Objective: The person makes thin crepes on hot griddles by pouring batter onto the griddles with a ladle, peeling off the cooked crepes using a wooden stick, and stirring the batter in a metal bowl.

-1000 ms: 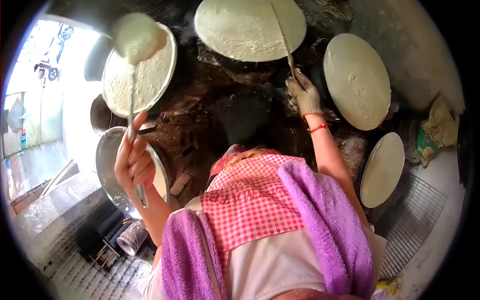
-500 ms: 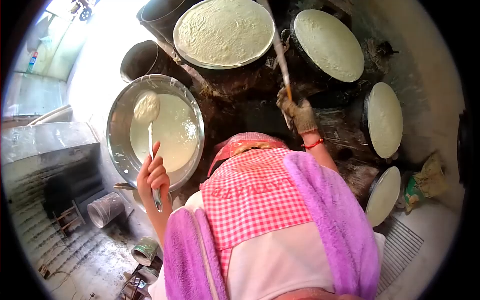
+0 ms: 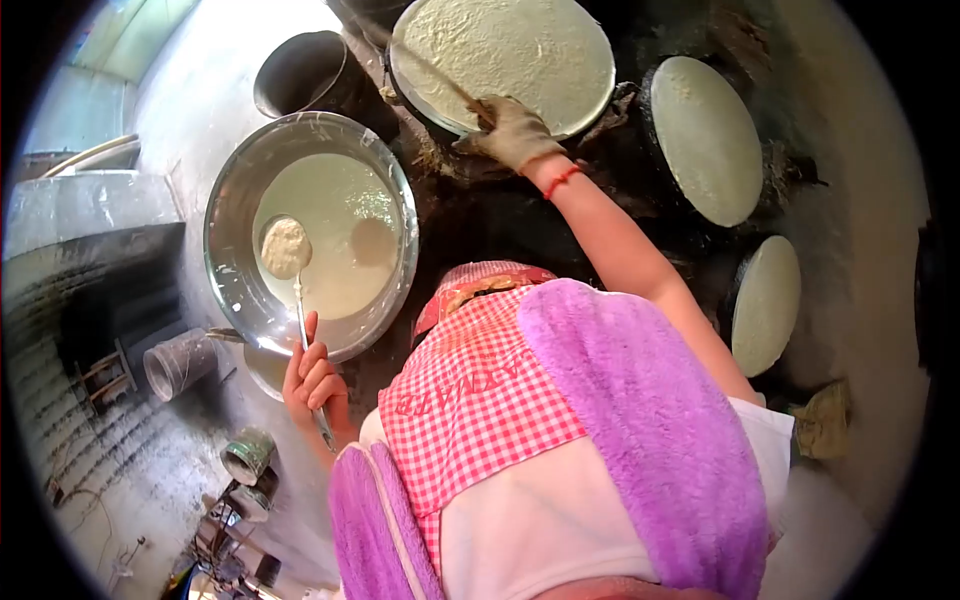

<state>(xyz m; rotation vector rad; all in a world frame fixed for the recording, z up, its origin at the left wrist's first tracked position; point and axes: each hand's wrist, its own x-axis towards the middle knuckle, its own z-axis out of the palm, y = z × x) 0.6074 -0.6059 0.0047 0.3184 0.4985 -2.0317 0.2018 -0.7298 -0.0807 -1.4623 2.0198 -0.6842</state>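
Observation:
My left hand point(image 3: 318, 382) is closed round the handle of a metal ladle point(image 3: 302, 322). Thick pale batter point(image 3: 286, 248) fills the ladle's bowl, which hangs over a large steel basin point(image 3: 230, 262) holding more, runnier batter point(image 3: 335, 285). My right hand point(image 3: 520, 138), in a soiled work glove, grips a thin stick point(image 3: 440, 78) at the near edge of a big round griddle. The stick crosses over the left part of the pale batter layer point(image 3: 520, 55) on that griddle, and its far end runs up out of view. Whether it touches the batter I cannot tell.
Two more batter-covered griddles point(image 3: 705, 140) curve round on the right. A dark bucket point(image 3: 280, 85) stands behind the basin. A whitish bucket point(image 3: 175, 365) and a green-labelled one point(image 3: 248, 455) are at the lower left. A crumpled sack point(image 3: 824, 420) lies at the right.
My right hand has swung left and forward with the stick, from between two griddles to the far griddle's near edge. The ladle has dropped slightly over the basin. The view has shifted.

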